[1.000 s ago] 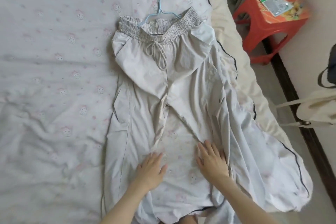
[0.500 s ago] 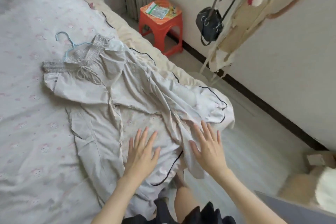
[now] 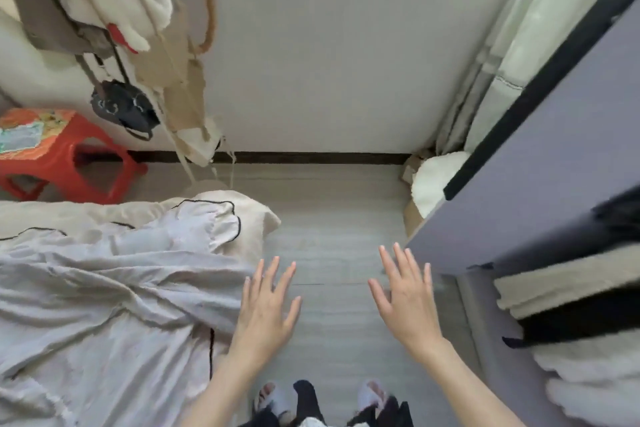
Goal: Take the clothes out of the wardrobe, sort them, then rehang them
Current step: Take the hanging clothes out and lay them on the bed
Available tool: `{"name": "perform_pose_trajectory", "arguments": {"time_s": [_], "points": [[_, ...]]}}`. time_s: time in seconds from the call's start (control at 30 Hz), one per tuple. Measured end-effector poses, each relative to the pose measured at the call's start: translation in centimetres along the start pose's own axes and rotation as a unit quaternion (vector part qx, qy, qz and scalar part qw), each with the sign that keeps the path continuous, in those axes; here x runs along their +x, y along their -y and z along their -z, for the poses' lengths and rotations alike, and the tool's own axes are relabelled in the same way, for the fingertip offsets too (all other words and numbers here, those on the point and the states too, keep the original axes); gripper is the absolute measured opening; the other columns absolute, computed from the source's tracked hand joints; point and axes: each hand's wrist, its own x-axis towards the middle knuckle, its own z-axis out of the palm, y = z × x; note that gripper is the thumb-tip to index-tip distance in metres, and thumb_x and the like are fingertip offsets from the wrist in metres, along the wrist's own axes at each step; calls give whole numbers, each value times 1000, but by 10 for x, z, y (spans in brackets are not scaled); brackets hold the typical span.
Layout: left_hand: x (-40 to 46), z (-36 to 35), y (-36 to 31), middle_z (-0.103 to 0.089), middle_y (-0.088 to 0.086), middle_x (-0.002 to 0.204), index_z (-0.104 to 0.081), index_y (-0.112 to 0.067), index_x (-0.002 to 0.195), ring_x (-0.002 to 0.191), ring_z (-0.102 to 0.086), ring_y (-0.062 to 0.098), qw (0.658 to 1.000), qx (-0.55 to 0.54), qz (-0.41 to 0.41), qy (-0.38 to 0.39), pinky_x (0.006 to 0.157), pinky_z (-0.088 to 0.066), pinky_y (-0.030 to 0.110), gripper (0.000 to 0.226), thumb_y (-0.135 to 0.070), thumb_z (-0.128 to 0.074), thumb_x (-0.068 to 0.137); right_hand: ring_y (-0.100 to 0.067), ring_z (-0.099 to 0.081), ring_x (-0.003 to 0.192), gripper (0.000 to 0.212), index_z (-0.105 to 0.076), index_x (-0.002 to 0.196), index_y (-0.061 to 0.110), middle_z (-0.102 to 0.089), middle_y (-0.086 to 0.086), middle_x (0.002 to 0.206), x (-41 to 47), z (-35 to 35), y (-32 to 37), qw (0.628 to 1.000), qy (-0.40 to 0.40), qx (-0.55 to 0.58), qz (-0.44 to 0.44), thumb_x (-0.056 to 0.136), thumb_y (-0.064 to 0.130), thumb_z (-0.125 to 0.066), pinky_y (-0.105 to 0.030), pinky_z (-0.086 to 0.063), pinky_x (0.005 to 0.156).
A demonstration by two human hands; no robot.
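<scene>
Both hands hang empty over the floor (image 3: 332,218), left hand (image 3: 266,308) at the bed (image 3: 242,218) edge and right hand (image 3: 408,305) near the wardrobe (image 3: 554,163), fingers straight and spread, likely ready to fetch another garment. Pale clothes (image 3: 104,288) lie spread on the bed at left for sorting. Far left stand a red stool (image 3: 72,156) and hung bags (image 3: 121,107); folded stacks (image 3: 571,288) fill the wardrobe at right.

Person: two bare forearms, sleeveless to frame edge; left hand (image 3: 266,310), right hand (image 3: 407,302); pale open-toed slippers (image 3: 372,395); black garment (image 3: 306,402) below.
</scene>
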Motion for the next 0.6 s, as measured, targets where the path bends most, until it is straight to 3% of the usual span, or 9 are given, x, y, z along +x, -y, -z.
{"name": "perform_pose_trajectory", "arguments": {"time_s": [0.17, 0.3, 0.37, 0.6], "points": [[49, -35, -117, -50, 15, 134, -43, -19, 132, 129, -36, 36, 990, 14, -134, 36, 95, -39, 56, 52, -44, -34, 88, -25, -20, 142, 73, -29, 145, 21, -27, -7, 152, -21, 53, -113, 993, -59, 5, -105, 82, 56, -14, -44, -2, 113], [77, -63, -211, -50, 16, 135, -49, -16, 132, 127, -43, 41, 974, 28, -214, 70, 97, -33, 51, 55, -45, -30, 90, -32, -39, 133, 65, -43, 138, 15, -45, -14, 141, -38, 87, -192, 976, -109, -9, -188, 86, 50, -28, -56, -23, 106], [86, -75, -248, -50, 16, 135, -50, -14, 132, 126, -43, 41, 964, 29, -249, 82, 97, -33, 50, 55, -43, -32, 88, -32, -41, 131, 62, -45, 137, 15, -47, -13, 139, -48, 100, -220, 967, -129, -4, -219, 87, 49, -31, -56, -23, 106], [122, -99, -356, -29, 9, 151, -37, -19, 142, 141, -18, 31, 932, -30, -339, 122, 112, -25, 49, 69, -54, -17, 86, -30, -51, 123, 55, -52, 131, 13, -56, -12, 130, -69, 150, -292, 935, -197, -42, -291, 87, 43, -35, -60, -38, 95]]}}
